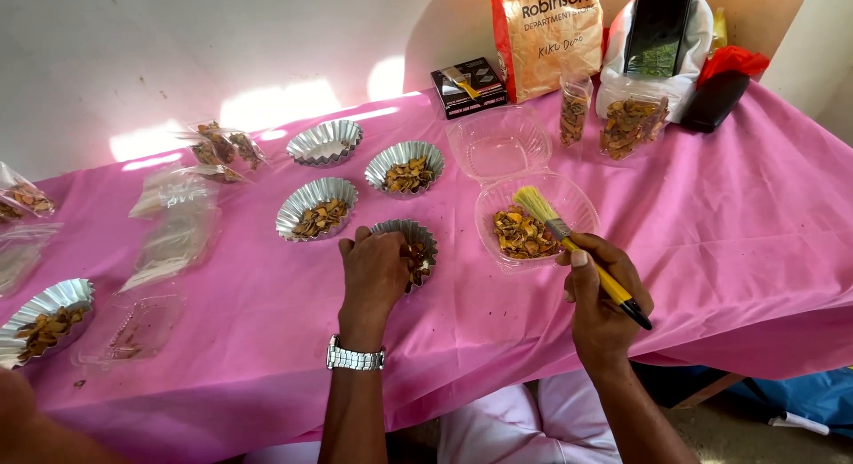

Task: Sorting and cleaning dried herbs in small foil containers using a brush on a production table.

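Note:
My left hand [373,273], with a metal watch on the wrist, rests over a fluted foil cup [418,242] holding brown dried pieces, fingers curled into the cup. My right hand [600,295] grips a yellow-handled brush [577,251] with pale bristles; the bristles hang over a clear plastic clamshell container [573,206] that holds more brown dried pieces [522,235]. The clamshell's lid [498,144] lies open behind it.
Three more foil cups [317,206] [405,166] [324,142] sit on the pink tablecloth [729,215], another [44,317] at far left. Clear bags [173,237] lie left. At the back stand a black box [469,86], an orange bag [546,37], filled bags [631,122] and a phone [657,28].

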